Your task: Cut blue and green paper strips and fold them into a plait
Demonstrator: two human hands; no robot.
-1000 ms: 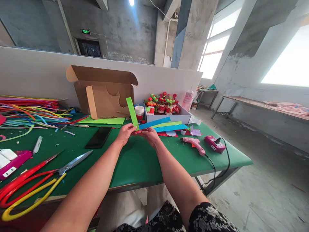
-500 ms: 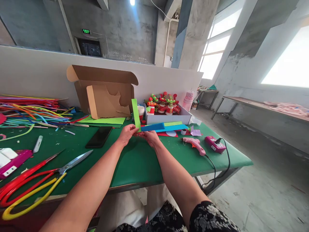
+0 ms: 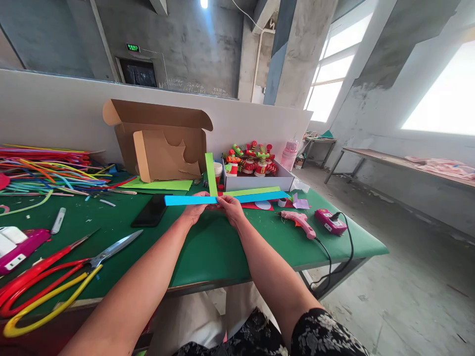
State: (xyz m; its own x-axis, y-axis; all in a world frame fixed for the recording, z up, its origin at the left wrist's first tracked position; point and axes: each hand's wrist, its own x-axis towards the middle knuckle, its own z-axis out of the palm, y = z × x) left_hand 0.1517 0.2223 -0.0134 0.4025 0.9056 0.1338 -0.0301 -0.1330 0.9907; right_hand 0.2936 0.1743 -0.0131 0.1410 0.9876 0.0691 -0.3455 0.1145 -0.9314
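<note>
A blue paper strip [image 3: 185, 200] lies level across my hands, its free end reaching left over the phone [image 3: 150, 212]. My right hand [image 3: 230, 207] pinches it near its right end with thumb and fingers. Below the strip, my left hand [image 3: 195, 211] is closed on the joined strips, its fingertips partly hidden by the blue one. From the same joint a green paper strip [image 3: 211, 174] stands upright. Behind my right hand, another blue strip [image 3: 263, 197] and a light green strip [image 3: 256, 191] stretch to the right over red paper pieces.
Right of my hands lie a pink glue gun [image 3: 299, 222] and a magenta power socket [image 3: 330, 221]. A white box [image 3: 260, 184] holds several red-green figures. On the left are large scissors [image 3: 92, 262], many coloured pipe cleaners [image 3: 48, 170] and a cardboard box [image 3: 166, 153].
The blue strip has been folded over from the right to the left, across the foot of the green strip. The green strip now stands more upright and a little further right.
</note>
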